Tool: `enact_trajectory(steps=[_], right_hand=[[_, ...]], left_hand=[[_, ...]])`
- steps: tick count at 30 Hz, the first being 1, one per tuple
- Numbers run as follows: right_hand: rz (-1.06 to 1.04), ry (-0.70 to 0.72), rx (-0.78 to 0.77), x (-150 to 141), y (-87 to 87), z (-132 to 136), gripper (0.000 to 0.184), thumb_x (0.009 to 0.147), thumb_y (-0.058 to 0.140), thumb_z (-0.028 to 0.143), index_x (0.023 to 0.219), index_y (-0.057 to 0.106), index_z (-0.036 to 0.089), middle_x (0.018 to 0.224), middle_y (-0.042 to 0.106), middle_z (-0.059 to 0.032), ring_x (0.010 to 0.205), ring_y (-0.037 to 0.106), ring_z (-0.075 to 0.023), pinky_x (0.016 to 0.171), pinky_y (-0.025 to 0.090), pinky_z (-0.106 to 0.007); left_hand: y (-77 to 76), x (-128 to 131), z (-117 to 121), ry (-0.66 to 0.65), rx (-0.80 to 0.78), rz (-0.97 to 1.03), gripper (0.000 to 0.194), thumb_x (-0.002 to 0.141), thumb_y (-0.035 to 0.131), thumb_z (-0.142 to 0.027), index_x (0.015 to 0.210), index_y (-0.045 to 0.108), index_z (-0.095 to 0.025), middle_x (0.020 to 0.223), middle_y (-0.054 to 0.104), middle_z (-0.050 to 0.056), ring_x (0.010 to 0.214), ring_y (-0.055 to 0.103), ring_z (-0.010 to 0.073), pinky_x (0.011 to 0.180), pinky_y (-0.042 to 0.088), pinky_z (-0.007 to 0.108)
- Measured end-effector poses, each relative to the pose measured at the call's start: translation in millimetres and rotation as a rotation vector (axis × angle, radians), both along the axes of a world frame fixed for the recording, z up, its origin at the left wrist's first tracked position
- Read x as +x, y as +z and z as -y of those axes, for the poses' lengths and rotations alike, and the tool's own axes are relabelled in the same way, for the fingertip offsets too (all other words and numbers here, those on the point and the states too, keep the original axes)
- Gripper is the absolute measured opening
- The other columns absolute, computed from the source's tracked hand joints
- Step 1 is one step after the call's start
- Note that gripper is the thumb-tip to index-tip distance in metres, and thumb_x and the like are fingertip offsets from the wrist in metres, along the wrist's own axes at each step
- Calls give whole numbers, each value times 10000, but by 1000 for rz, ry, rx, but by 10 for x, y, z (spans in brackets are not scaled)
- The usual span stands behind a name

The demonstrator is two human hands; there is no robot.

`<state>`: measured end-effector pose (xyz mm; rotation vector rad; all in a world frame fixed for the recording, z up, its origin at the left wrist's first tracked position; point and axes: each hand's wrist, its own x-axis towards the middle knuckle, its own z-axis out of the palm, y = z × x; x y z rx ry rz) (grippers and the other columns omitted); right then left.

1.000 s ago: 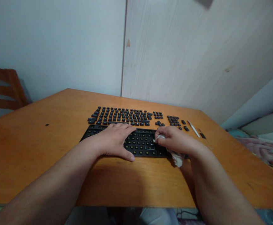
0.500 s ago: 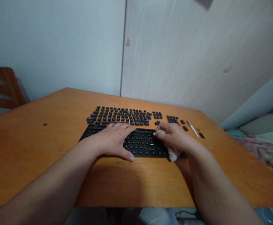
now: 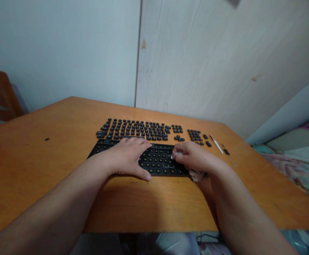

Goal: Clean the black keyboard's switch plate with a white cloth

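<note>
A black keyboard base (image 3: 158, 161), stripped of its keycaps, lies on the table in front of me. My left hand (image 3: 129, 157) rests flat across its left half, fingers stretched over the far edge and thumb out at the near edge. On the right part of the base, my right hand (image 3: 193, 156) pinches a crumpled white tissue (image 3: 196, 175) and presses a tip of it against the key sockets. The tissue's loose end hangs below the palm, near the front edge. Beyond the base lie the removed black keycaps (image 3: 137, 129), set out in keyboard order.
On the right of the wooden table (image 3: 50, 170) lie a white pen-like tool (image 3: 216, 144) and a small dark piece with thin wires (image 3: 226, 151). A small black piece (image 3: 47, 139) sits far left. A wall stands behind; a wooden chair (image 3: 3, 95) is at left.
My right hand has moved slightly left and nearer with the tissue, along the base. The left hand stays in place on the keyboard. The view has shifted a little.
</note>
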<state>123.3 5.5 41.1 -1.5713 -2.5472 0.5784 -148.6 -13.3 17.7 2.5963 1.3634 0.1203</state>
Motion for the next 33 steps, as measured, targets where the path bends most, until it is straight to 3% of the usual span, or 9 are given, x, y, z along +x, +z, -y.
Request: enact_trajectory(steps=[8,16,23,28,33], right_hand=[[-5,57,-218,47,112,126,63,786,581,241,795,636,212,643,601,17,581,515,-136,530,361,-242],[-84,-73,47,94,17,-50,95,811,573,242,844,654,206,750,657,-18,706,565,-169,630,397,-255],[-43,-27,-92,122,-1,-48,85,772,588,203,814,661,196,698,641,-7,648,552,-155,591,387,-250],[-83,-7,-71,137,-3,-51,81,780,577,210,802,652,192,722,638,-1,668,553,-148,609,399,-243],[-113,-8,-168,154,23,-46,69,783,589,227,806,645,193,682,605,6,635,525,-143,591,403,-241]], left_hand=[[-4,-1,-4,5,-2,-15,1167,554,578,-890,1503,380,-239,1564,359,131,1411,304,394,1137,235,526],[-45,-23,-17,-6,13,3,1150,548,576,-893,1491,394,-260,1542,394,124,1397,325,393,1136,238,511],[-48,-29,-24,-4,2,2,1134,559,594,-868,1494,390,-261,1545,390,122,1396,330,396,1134,243,519],[-42,-24,-12,0,13,-4,1159,549,567,-899,1492,396,-246,1562,361,137,1407,313,395,1133,244,522],[-27,-21,-2,-5,14,12,1153,544,568,-902,1481,410,-249,1537,399,128,1390,338,380,1129,260,503]])
